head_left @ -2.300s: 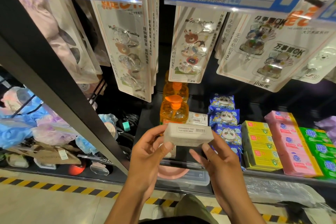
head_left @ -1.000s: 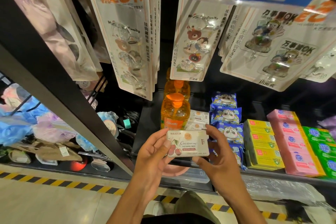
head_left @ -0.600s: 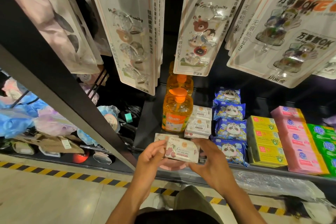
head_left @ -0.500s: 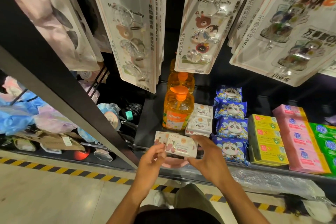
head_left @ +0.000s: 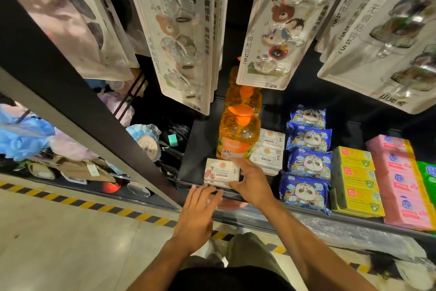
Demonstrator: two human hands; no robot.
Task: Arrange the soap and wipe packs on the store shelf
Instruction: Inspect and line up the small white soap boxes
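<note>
Quick count on the shelf (head_left: 202, 140): two orange pump bottles (head_left: 238, 139), four blue panda wipe packs (head_left: 309, 163), three yellow boxes (head_left: 356, 177). Your right hand (head_left: 250, 182) grips the cherry soap box (head_left: 221, 172), now down at the shelf front before the bottles. Your left hand (head_left: 200, 208) has let go, fingers straight.

Above me hung cards of clear adhesive hooks (head_left: 179, 38) printed with cartoon bears. To my left, past a black upright (head_left: 70, 78), lay blue and pink mesh bath puffs (head_left: 21, 139); yellow-black hazard tape (head_left: 94, 205) striped the floor (head_left: 59, 243).
</note>
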